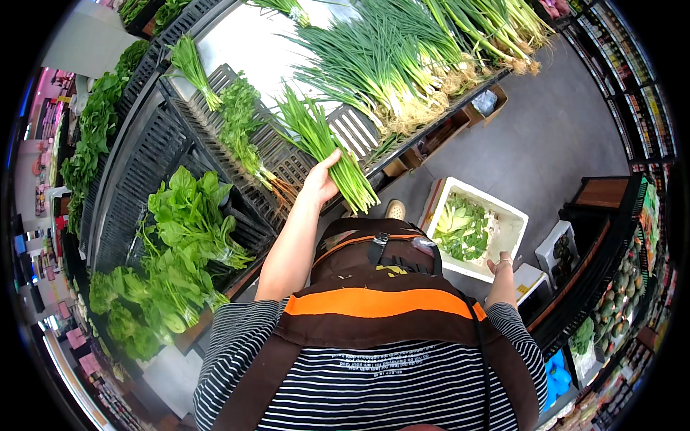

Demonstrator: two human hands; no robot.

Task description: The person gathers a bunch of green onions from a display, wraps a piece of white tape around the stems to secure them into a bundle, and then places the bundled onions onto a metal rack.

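While the left hand (322,184) is holding a bundle of green stalks (338,147) in the upper centre of the frame, over the black slatted counter (290,169), its fingers are pinching the lower part. The right hand (501,267) is hanging by the white box (512,227), right of centre; I cannot tell whether its fingers are gripping anything. If the pinch is loosening, stalks could be falling to the floor (553,136).

Passage opens over the floor (557,126) beyond the white box (512,231). Spring onions (395,68) block the right of the display stand (356,128).
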